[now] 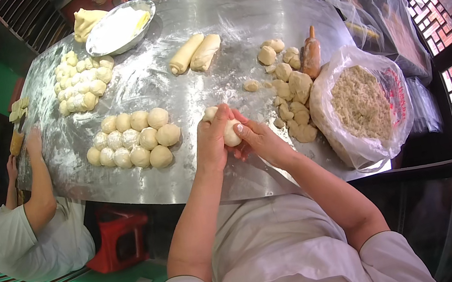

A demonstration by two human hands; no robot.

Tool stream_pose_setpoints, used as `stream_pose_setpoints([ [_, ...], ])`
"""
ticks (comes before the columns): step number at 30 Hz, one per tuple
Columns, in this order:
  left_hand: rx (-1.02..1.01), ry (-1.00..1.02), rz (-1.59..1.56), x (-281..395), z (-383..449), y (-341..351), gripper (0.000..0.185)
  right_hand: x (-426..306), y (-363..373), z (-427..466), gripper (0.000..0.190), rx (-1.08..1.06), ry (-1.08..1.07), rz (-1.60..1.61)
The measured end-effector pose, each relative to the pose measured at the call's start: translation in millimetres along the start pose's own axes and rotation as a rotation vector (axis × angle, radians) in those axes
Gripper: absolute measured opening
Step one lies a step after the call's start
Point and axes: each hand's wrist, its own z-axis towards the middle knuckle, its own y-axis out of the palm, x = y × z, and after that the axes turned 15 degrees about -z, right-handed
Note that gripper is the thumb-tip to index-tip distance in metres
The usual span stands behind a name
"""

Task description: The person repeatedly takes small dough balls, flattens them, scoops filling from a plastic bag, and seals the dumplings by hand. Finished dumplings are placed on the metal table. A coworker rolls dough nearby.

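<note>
A pale dough ball (231, 134) is cupped between my two hands, above the metal table. My left hand (213, 141) wraps its left side, while my right hand (265, 139) presses on it with the thumb. Just behind my left fingers shows another bit of pale dough (209, 113); whether it is joined to the ball, I cannot tell. Left of my hands sit rows of smooth round dough balls (139, 121), some dusted with flour. Right of them lie rough dough pieces (300, 86) in a loose heap. Parts of my fingers are hidden behind the ball.
An open plastic bag of crumbly filling (360, 103) stands at the right edge, beside a wooden rolling pin (311, 53). Two dough rolls (196, 53), smaller dough pieces (82, 82) and a flour bowl (120, 28) lie farther back. A co-worker's arm (37, 178) reaches in at left.
</note>
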Motion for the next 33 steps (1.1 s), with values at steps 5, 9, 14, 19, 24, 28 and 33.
stream_pose_setpoints([
  [5,0.023,0.021,0.192,-10,1,-8,0.058,16,-21,-2,0.043,0.286,-0.176,-0.619],
  [9,-0.097,-0.304,0.018,-1,-18,12,0.065,-17,-13,-11,0.037,0.120,-0.116,-0.571],
  [14,0.020,-0.246,0.143,-13,-15,-1,0.059,10,-9,-7,0.018,0.389,-0.513,-1.020],
  [19,0.029,-0.226,-0.011,-20,-19,11,0.043,21,-21,0,0.015,0.533,-0.359,-0.754],
  [24,-0.052,-0.206,0.161,22,12,9,0.037,38,-55,-21,0.020,0.538,-0.259,-0.690],
  [28,0.008,0.069,0.589,65,57,-32,0.037,52,-60,-47,0.021,0.491,-0.299,-0.714],
  [33,-0.143,-0.134,1.953,109,75,-48,0.049,69,-65,-65,0.024,0.551,-0.316,-0.699],
])
